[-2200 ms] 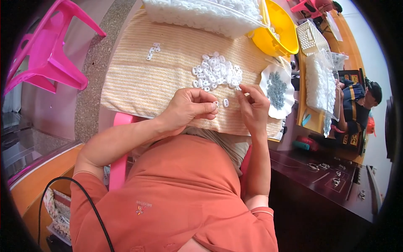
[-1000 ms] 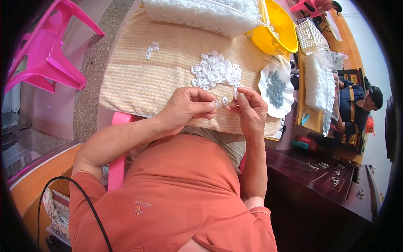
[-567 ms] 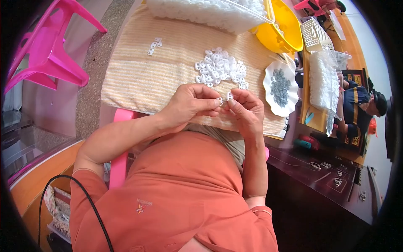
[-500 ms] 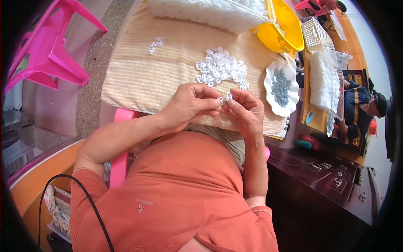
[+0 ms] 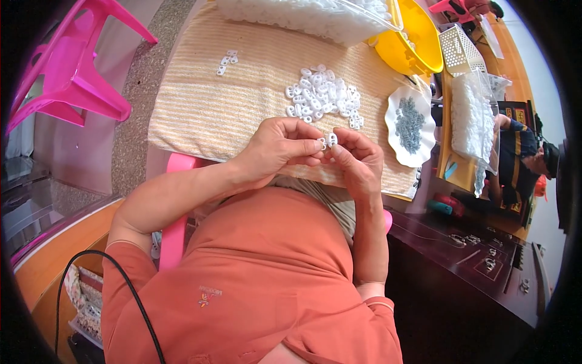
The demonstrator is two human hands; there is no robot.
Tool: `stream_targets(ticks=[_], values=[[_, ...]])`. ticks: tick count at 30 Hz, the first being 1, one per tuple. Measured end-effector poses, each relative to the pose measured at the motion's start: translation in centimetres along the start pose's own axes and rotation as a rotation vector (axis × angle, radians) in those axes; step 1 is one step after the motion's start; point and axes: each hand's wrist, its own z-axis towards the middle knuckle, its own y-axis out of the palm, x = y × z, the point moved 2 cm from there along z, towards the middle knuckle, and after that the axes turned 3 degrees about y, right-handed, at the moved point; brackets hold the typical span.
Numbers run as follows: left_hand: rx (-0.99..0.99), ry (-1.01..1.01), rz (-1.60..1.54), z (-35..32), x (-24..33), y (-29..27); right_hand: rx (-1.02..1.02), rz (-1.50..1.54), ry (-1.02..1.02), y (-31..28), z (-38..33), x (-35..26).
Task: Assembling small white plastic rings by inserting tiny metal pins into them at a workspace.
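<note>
White oval piece (image 5: 332, 140), just about centre frame, and we see it pinched in the right hand (image 5: 357, 159), thumb against fingers, its holed face showing! Over on the other side, the left hand (image 5: 286, 147) has thumb and forefinger clamped on a small white link (image 5: 323, 144). The 2 parts sit right beside each other; whether they touch, we can't tell.

Just above the hands, we've got a heap of white pieces (image 5: 315, 92) on the striped towel (image 5: 194, 109), and a little cluster of white links (image 5: 228, 61) out towards the upper left. Right of centre, there's a wavy-rimmed white plate (image 5: 410, 160) carrying grey bits (image 5: 410, 124). Up top, we spot a clear bin (image 5: 393, 25) full of white pieces, a yellow basin (image 5: 397, 56) beside it, and, at the right edge, 1 co-worker (image 5: 520, 148) in dark clothing.
</note>
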Motion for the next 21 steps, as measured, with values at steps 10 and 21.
stream_targets(ticks=[10,21], values=[[0.003,-0.006,0.01,0.03,-0.07,-0.09,0.007,0.026,-0.022,-0.03,-0.15,0.15],[0.01,-0.011,0.011,0.1,-0.11,-0.12,0.016,0.023,-0.053,-0.09,-0.18,0.17]])
